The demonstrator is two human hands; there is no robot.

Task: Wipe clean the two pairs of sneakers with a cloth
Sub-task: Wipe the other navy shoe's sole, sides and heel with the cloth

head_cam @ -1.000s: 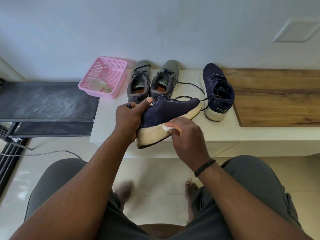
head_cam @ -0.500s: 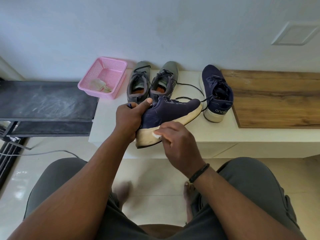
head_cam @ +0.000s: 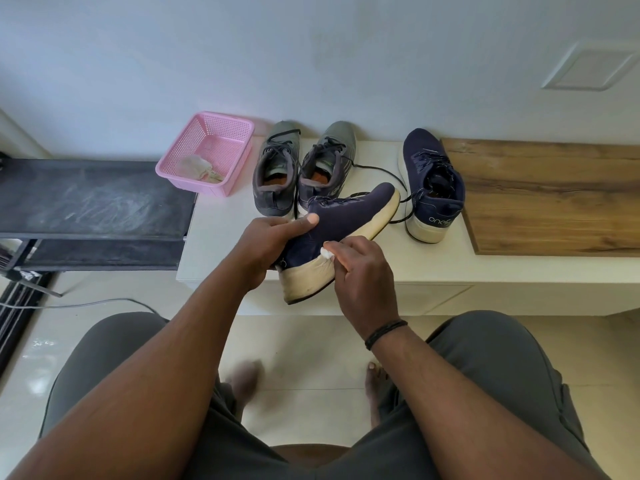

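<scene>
My left hand (head_cam: pixel 266 242) grips a navy sneaker (head_cam: pixel 349 216) by its heel end, tilted on its side with the cream sole (head_cam: pixel 308 280) facing me. My right hand (head_cam: pixel 363 271) pinches a small white cloth (head_cam: pixel 327 252) against the sneaker's side, just above the sole near the heel. The other navy sneaker (head_cam: pixel 433 181) stands upright on the white bench (head_cam: pixel 221 233) to the right. A grey pair (head_cam: pixel 277 171) (head_cam: pixel 327 161) stands side by side behind the held shoe, laces trailing.
A pink mesh basket (head_cam: pixel 207 150) with a crumpled rag inside sits at the bench's left end. A wooden board (head_cam: pixel 554 195) covers the bench's right part. A black rack (head_cam: pixel 90 202) stands left. My knees and bare feet are below on the tiled floor.
My right hand with the cloth slid along the sole toward the heel, then up onto the navy upper. The left hand kept hold of the shoe.
</scene>
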